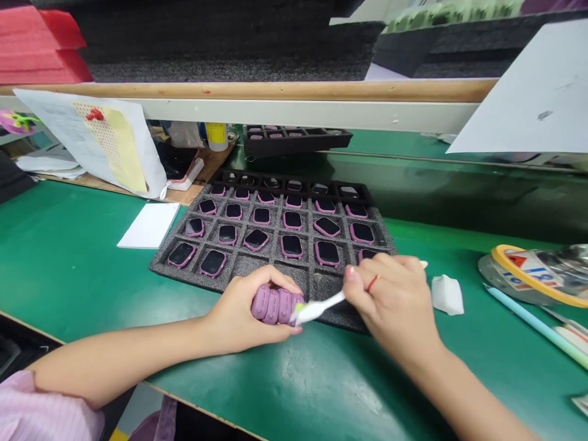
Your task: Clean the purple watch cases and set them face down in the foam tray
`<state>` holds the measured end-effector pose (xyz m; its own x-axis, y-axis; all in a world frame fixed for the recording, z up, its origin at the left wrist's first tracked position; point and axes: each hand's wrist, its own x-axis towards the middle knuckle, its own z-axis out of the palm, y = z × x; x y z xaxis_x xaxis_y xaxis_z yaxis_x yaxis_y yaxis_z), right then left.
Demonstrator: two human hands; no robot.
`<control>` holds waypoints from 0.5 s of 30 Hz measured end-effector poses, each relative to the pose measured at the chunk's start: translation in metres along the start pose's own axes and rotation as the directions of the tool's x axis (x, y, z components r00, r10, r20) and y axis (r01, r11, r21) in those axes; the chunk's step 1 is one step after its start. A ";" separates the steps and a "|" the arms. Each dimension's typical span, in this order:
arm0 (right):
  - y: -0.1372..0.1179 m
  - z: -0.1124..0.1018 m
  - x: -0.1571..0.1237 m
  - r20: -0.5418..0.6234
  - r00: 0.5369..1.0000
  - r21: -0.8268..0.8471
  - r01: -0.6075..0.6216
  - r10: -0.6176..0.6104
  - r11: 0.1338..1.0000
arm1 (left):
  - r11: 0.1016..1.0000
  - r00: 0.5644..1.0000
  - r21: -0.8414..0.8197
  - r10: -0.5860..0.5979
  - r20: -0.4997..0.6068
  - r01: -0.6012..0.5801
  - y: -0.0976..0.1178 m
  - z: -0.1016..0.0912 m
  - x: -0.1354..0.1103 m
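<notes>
The left hand (245, 308) is wrapped around a ribbed pink piece (274, 305), held just in front of the near edge of a black foam tray (239, 269). The piece looks small, light and a bit soft, like rubber, so it may bend or slip a little, and the ridged sides seem the best place to hold it. The fingers of the left hand are closed around it and hide one end. The right hand (390, 303) pinches a white toothbrush (321, 306), and its tip presses against the pink piece. The bristles are mostly hidden, so I cannot see them well. A red ring (373, 283) sits on one finger of this hand. Rows of small watches (255, 239) with pink edges and dark, shiny faces sit in the tray. They look easy to scratch, so the edges seem the safer place to hold. A white cloth (447, 294) lies on the green mat (321, 392) to the right, past it a roll of tape (535, 275) and a pale blue pen (537, 327). A second tray (294, 139) sits far off, and its watches are cut off from view.
</notes>
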<state>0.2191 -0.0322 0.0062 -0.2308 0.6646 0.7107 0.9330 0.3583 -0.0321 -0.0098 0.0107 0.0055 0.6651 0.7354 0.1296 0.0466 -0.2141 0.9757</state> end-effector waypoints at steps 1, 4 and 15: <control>0.002 -0.001 -0.001 -0.011 1.000 -0.013 -0.014 0.014 1.000 | 1.000 1.000 -0.007 -0.008 -0.001 0.008 0.000 0.000 0.000; 0.012 -0.007 -0.004 -0.022 0.995 -0.029 -0.102 0.101 0.994 | 1.000 1.000 -0.027 -0.014 0.011 0.014 0.000 -0.001 -0.001; -0.015 -0.006 -0.002 0.026 0.999 0.026 0.026 -0.026 0.999 | 0.998 0.997 0.002 0.067 -0.031 -0.067 -0.005 0.002 -0.002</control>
<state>0.2075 -0.0431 0.0096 -0.2626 0.6718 0.6926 0.9194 0.3921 -0.0317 -0.0098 0.0088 0.0000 0.6434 0.7389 0.2001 0.0037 -0.2644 0.9644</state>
